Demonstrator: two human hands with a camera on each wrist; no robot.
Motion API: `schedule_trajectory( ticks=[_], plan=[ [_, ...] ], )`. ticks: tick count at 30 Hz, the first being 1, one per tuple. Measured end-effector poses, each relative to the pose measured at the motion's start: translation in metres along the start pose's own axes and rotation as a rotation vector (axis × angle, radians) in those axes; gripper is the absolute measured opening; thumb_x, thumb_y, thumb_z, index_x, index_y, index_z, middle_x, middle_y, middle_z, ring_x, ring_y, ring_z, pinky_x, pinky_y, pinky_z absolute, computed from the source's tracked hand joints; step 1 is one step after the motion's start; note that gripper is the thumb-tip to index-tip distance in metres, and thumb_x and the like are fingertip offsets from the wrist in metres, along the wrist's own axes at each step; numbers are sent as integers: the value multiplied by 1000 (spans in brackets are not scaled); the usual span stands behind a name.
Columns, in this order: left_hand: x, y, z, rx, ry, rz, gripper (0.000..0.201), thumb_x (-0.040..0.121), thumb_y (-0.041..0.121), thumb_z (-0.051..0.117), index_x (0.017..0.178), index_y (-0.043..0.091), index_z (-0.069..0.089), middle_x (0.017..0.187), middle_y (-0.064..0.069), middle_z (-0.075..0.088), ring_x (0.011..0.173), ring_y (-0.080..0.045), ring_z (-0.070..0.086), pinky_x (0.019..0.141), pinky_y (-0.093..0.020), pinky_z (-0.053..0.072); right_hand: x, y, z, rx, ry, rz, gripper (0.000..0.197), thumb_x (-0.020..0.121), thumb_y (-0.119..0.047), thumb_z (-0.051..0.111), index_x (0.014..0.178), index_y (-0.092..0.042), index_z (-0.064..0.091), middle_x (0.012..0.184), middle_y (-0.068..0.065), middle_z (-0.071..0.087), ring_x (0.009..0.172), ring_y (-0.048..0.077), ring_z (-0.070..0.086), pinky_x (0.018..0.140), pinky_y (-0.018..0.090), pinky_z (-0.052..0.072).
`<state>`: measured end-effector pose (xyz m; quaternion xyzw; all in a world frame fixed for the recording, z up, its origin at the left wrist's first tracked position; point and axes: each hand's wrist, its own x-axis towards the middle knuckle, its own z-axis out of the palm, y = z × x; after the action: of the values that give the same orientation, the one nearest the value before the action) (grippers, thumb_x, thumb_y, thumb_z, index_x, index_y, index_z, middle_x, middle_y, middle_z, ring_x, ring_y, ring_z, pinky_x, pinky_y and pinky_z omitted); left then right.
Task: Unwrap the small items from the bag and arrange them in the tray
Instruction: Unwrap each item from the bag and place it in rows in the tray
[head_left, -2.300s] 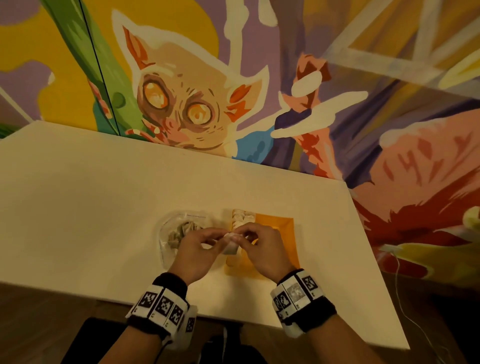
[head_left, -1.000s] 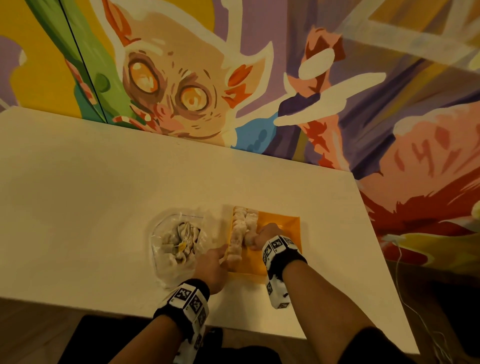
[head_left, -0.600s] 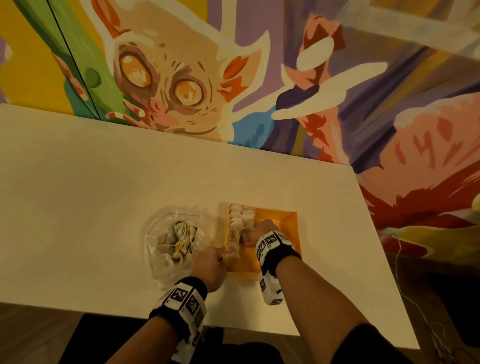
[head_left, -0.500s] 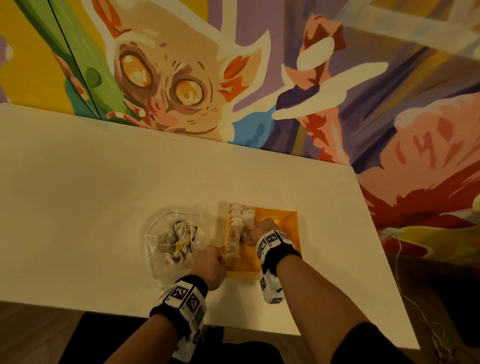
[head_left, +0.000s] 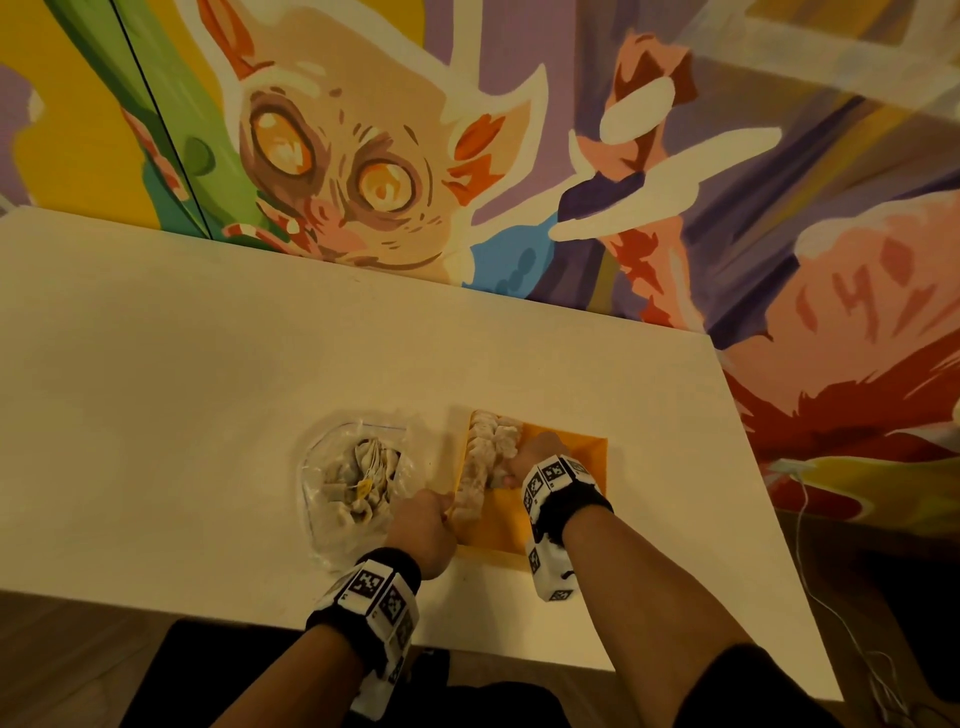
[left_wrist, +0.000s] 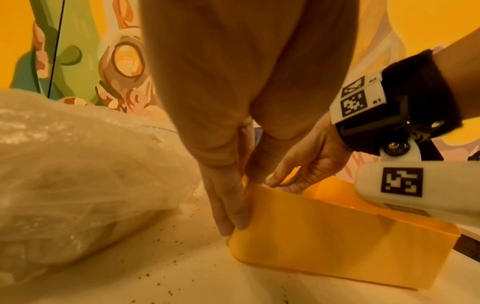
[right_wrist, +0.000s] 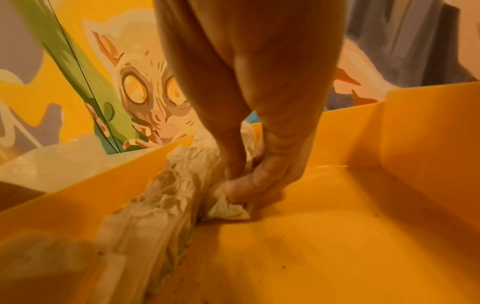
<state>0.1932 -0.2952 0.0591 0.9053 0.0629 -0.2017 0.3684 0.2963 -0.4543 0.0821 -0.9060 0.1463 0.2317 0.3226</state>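
An orange tray (head_left: 569, 460) sits on the white table with a row of pale, crumpled small items (head_left: 483, 457) along its left wall. To the left of the tray lies a clear plastic bag (head_left: 353, 483) holding more of them. My left hand (head_left: 441, 514) pinches the tray's left wall (left_wrist: 337, 246) near the front corner, fingers outside and thumb at the rim. My right hand (right_wrist: 235, 183) reaches down inside the tray and pinches one small item (right_wrist: 228, 209) on the tray floor, beside the row (right_wrist: 161, 197).
The white table (head_left: 208, 389) stands against a painted mural wall. Its right edge runs diagonally just past the tray and its front edge is near my wrists. Dark crumbs speckle the table by the bag (left_wrist: 78, 174). A thin white cable (head_left: 831, 613) hangs off to the right.
Earlier both hands held one item between bag and tray. Since then the right hand has gone down into the tray and the left has taken the tray wall. They have held still for the last half second.
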Motion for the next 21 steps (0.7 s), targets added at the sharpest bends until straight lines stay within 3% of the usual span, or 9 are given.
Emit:
schedule_trajectory(
  ticks=[2,4,8,10,12,14,17,19,21],
  plan=[
    [-1,0,1,1,6,-25,37,95,14,46,129,20,60,122,-11,60,114,-29,56,95,-33,48,-2,-5,0,-43,-10,21,40,83,-17,71,121,-7,61,117,13,65,93,23,64,75,27,52],
    [-2,1,2,-34,0,-38,39,95,13,48,133,17,57,123,-10,61,114,-27,57,94,-30,48,-4,-6,0,-162,-10,37,29,88,-21,67,113,-6,64,113,11,67,94,21,64,72,24,49],
    [-7,4,-3,-67,-3,-37,37,93,12,49,128,15,61,120,-9,64,112,-25,59,93,-30,50,-6,-6,-1,-180,13,57,19,84,-23,68,82,-8,57,89,10,60,67,24,53,43,23,34],
    [-13,6,-8,-45,10,-18,34,95,14,50,127,13,61,120,-9,65,113,-24,59,93,-28,48,-13,-7,-3,-107,30,48,17,87,-25,65,86,-9,59,89,13,61,74,28,60,49,27,45],
    [-19,4,-14,-77,55,-17,38,96,18,53,133,11,55,123,-8,64,115,-21,60,96,-28,47,-24,-7,-5,-72,30,-9,18,90,-27,62,87,-9,60,96,14,65,90,32,66,73,37,57],
    [-28,2,-26,-223,105,-21,31,95,15,57,124,10,62,114,-10,68,99,-21,67,88,-35,55,-32,-5,-7,-23,68,-49,19,87,-26,66,78,-14,54,96,13,65,94,34,67,80,42,57],
    [-35,-1,-53,-440,268,-56,13,91,6,61,98,11,70,89,-7,71,69,-20,69,70,-37,59,-43,-1,-7,52,128,-94,22,87,-21,66,105,-15,56,106,8,64,88,22,63,59,26,48],
    [-31,-10,-72,-271,423,-45,9,88,9,64,93,14,71,86,0,71,71,-14,65,74,-27,52,-56,-5,-3,115,141,-187,21,89,-17,63,110,-16,59,101,1,62,78,11,59,50,14,38],
    [-23,-22,-86,-92,424,-68,15,88,16,63,101,15,71,95,0,72,84,-15,65,83,-24,49,-72,-13,6,137,136,-315,12,90,-13,61,101,-16,64,92,-6,62,79,6,59,52,7,39]
  ],
)
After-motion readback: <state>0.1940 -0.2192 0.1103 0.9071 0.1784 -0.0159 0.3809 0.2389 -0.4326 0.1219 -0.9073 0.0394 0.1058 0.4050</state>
